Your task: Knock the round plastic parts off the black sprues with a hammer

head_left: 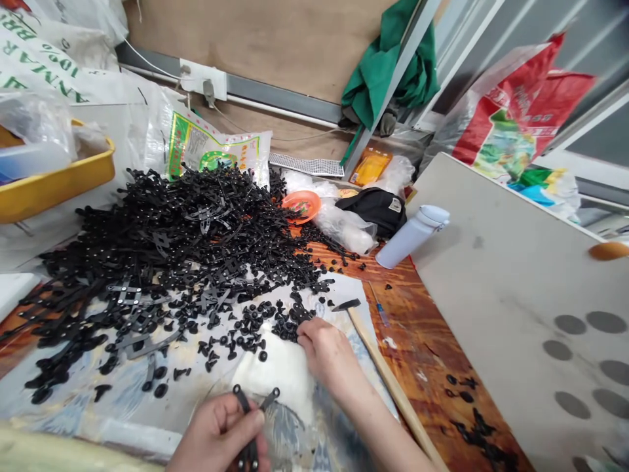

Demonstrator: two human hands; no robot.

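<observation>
My left hand point(223, 432) is closed around a black hinged linkage point(250, 410), its two arms spread in a V above the thumb. Farther forward, my right hand point(328, 351) has its fingers curled together at the edge of the small black round-headed pegs point(253, 328); its fingertips are partly hidden, so what they grip cannot be made out. Between the hands lies a white pad point(278, 373). Beyond the pegs rises a large heap of black linkage parts point(196, 229).
A hammer point(376, 354) lies right of my right hand, beside a small blue-handled screwdriver point(382, 313). Farther back are a pale blue bottle point(413, 237), an orange bowl point(303, 204) and a black bag point(376, 208). A grey panel point(491, 262) borders the right; a yellow bin point(63, 177) stands left.
</observation>
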